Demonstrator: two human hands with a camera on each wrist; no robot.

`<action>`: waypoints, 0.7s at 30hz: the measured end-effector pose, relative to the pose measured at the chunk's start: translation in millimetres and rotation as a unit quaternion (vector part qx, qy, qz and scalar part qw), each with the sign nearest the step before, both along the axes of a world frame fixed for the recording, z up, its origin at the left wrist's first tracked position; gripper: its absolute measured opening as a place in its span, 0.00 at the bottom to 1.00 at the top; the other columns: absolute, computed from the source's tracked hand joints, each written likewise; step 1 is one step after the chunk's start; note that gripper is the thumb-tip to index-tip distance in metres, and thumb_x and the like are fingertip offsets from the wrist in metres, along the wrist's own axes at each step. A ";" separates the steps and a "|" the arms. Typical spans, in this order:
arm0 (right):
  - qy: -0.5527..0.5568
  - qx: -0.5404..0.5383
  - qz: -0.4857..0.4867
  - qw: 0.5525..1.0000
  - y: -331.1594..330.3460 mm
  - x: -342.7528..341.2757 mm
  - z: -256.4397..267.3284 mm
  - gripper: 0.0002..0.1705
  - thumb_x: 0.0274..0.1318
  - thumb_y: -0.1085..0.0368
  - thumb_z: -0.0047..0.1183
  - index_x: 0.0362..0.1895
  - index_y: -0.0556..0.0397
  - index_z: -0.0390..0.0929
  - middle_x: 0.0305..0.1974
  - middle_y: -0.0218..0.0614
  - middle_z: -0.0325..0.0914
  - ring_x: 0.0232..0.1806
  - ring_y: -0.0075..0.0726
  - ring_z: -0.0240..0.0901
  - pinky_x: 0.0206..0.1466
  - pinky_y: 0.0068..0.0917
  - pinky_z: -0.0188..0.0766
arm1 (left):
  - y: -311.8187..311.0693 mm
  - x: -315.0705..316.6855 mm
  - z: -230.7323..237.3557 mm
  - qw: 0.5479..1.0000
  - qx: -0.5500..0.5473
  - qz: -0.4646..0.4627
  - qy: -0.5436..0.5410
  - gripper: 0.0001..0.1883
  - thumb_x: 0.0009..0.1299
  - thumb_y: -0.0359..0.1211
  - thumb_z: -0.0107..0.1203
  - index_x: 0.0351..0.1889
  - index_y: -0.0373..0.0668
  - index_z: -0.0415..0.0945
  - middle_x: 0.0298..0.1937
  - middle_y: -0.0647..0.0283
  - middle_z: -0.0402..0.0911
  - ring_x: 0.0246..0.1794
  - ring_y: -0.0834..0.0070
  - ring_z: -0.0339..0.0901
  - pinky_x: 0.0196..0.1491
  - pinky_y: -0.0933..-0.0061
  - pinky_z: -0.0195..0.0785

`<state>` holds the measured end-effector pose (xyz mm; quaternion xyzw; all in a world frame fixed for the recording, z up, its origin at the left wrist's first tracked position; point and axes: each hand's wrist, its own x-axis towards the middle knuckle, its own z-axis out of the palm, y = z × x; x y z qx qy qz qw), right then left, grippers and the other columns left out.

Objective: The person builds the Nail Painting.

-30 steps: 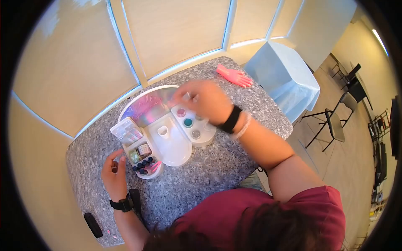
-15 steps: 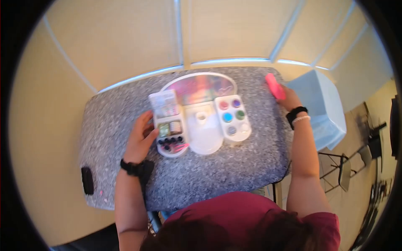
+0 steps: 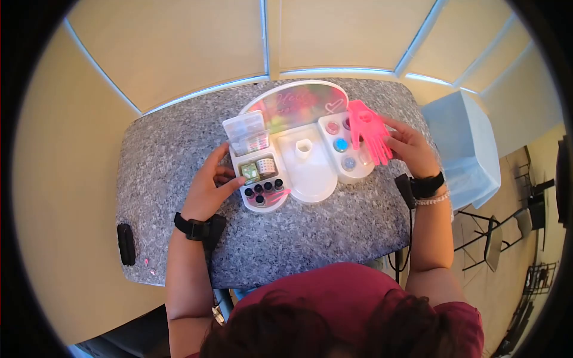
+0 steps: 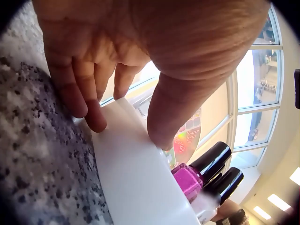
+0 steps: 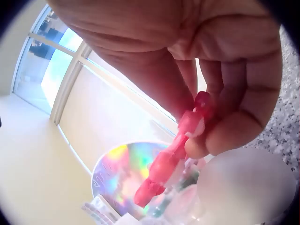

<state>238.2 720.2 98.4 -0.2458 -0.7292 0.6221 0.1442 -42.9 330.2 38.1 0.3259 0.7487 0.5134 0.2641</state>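
A pink plastic model hand [image 3: 368,128] is pinched between the thumb and fingers of my right hand [image 3: 416,154], over the right side of a white nail-kit organizer [image 3: 309,190]. In the right wrist view the model hand [image 5: 168,159] shows edge-on. My left hand [image 3: 206,190] grips the organizer's left side; the left wrist view has the thumb at the top edge and fingers along the outer wall [image 4: 129,159]. Black-capped nail polish bottles [image 3: 259,190] and pink sticks [image 3: 278,196] lie in the left section. Glitter pots [image 3: 341,145] sit on the right, partly hidden by the model hand.
A shiny printed panel [image 3: 298,104] stands at the organizer's back. A clear case [image 3: 243,126] and a patterned roll [image 3: 266,166] are in its left section. A black object [image 3: 126,244] lies at the table's left. A blue-covered table [image 3: 462,149] stands to the right.
My right hand reached across to the model hand at the table's far right, took it and brought it left over the organizer. My left hand now holds the organizer's side.
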 end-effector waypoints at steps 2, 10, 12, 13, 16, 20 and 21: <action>-0.009 0.012 -0.004 1.000 -3.5 1.3 -1.0 0.30 0.77 0.73 0.57 0.80 0.54 0.76 0.45 0.32 0.89 0.41 0.20 0.83 0.43 0.24 0.82 | 1.7 0.2 -5.3 1.000 0.015 -0.004 -0.011 0.50 0.73 0.31 0.76 0.90 0.42 0.58 0.76 0.49 0.80 0.52 0.72 0.87 0.57 0.68 0.78; 0.075 0.353 -0.187 0.914 -94.6 2.4 21.6 0.17 0.72 0.72 0.63 0.62 0.58 0.89 0.49 0.41 0.94 0.45 0.28 0.88 0.45 0.28 0.82 | -0.3 8.3 6.3 1.000 0.000 0.007 -0.015 0.56 0.64 0.32 0.84 0.88 0.41 0.61 0.73 0.54 0.80 0.46 0.77 0.82 0.51 0.71 0.79; 0.082 0.377 -0.200 0.901 -117.9 1.3 21.4 0.15 0.66 0.74 0.69 0.56 0.55 0.93 0.47 0.43 0.94 0.43 0.32 0.89 0.44 0.31 0.82 | -0.3 7.1 1.8 1.000 -0.008 0.004 0.007 0.57 0.61 0.35 0.86 0.88 0.41 0.63 0.72 0.55 0.80 0.45 0.78 0.80 0.51 0.72 0.78; 0.099 0.443 -0.186 0.871 -124.2 1.6 17.2 0.16 0.64 0.74 0.71 0.55 0.53 0.93 0.46 0.42 0.94 0.42 0.34 0.89 0.44 0.31 0.82 | -0.2 6.8 -0.2 0.999 -0.014 0.001 0.030 0.58 0.59 0.37 0.88 0.87 0.41 0.65 0.70 0.56 0.80 0.44 0.78 0.79 0.51 0.72 0.78; 0.117 0.525 -0.158 0.828 -138.0 -7.1 11.1 0.20 0.55 0.76 0.76 0.53 0.50 0.94 0.44 0.40 0.94 0.40 0.41 0.88 0.45 0.33 0.83 | 0.7 10.3 1.2 0.999 -0.021 0.013 0.032 0.58 0.57 0.39 0.89 0.85 0.40 0.68 0.67 0.58 0.80 0.44 0.78 0.77 0.51 0.72 0.78; 0.129 0.609 -0.126 0.773 -142.3 -26.7 -5.3 0.19 0.51 0.75 0.75 0.49 0.48 0.93 0.48 0.32 0.95 0.44 0.43 0.87 0.49 0.36 0.85 | 1.3 11.8 3.9 0.999 -0.017 0.011 0.040 0.59 0.57 0.40 0.89 0.86 0.41 0.67 0.66 0.58 0.80 0.45 0.77 0.77 0.52 0.71 0.78; 0.127 0.618 -0.122 0.766 -143.5 -30.3 -7.5 0.18 0.52 0.74 0.75 0.48 0.48 0.93 0.49 0.32 0.95 0.45 0.43 0.87 0.50 0.36 0.85 | 1.7 12.5 5.2 0.999 -0.015 0.012 0.034 0.59 0.57 0.40 0.89 0.86 0.41 0.67 0.66 0.58 0.81 0.45 0.76 0.77 0.52 0.70 0.78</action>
